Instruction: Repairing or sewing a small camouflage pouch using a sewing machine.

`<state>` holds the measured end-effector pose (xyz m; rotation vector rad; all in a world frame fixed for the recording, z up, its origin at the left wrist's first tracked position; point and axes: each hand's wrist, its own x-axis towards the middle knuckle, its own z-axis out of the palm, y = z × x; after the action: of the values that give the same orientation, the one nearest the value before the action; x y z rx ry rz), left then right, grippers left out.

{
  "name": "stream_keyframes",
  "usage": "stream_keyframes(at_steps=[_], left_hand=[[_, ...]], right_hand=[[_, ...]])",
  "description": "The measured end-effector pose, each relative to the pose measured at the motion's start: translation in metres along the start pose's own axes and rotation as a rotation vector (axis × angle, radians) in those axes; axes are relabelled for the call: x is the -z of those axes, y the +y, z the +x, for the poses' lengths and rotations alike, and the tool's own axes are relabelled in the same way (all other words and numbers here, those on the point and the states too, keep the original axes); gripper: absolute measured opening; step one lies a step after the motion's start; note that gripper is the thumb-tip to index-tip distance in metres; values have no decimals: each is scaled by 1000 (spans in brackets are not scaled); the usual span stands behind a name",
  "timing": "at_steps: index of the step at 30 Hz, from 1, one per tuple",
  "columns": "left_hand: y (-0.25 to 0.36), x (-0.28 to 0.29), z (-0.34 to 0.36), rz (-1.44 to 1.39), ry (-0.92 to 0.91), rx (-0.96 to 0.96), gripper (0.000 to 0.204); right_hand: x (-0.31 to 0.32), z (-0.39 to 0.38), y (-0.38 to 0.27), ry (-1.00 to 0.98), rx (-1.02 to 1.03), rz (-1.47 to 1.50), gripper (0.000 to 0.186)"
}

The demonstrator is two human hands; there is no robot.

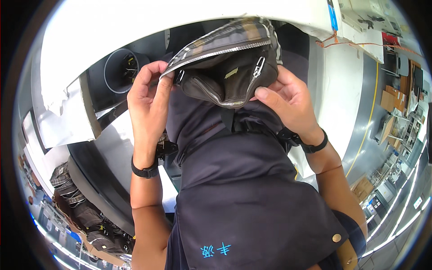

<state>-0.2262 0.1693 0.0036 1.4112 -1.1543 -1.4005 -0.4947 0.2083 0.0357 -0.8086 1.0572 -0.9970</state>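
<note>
Worktop (112,18), white and curved, spans the far side, with a grey bin (120,69) under its left part. Nearer, my dark apron (243,189) fills the middle. Above it I hold up a small dark pouch (229,67) with silver zips and a plaid top. My left hand (150,96) pinches its left corner between fingers (148,72) and thumb; my right hand (290,101) grasps its right end. Black wristbands (145,171) circle both wrists.

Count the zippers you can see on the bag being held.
2: a long zipper runs along the top edge of the brown bag, and a curved zipper lines its front pocket. Others may be hidden behind.
</note>
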Motion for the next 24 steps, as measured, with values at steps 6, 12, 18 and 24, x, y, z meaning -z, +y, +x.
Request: stream_keyframes(at_steps=[6,12,18,24], left_hand=[[8,5,8,270,-19,-225,18],[23,-14,21,455,-204,-436,22],[13,-29,22,65,18,-252,28],[-21,-21,16,-426,-248,436,38]], right_hand=[[13,-8,-30,70,151,-966,20],[-3,28,-18,-92,691,-1294,70],[-20,54,-2,-3,505,-1060,21],[-14,56,-14,-32,97,-849,17]])
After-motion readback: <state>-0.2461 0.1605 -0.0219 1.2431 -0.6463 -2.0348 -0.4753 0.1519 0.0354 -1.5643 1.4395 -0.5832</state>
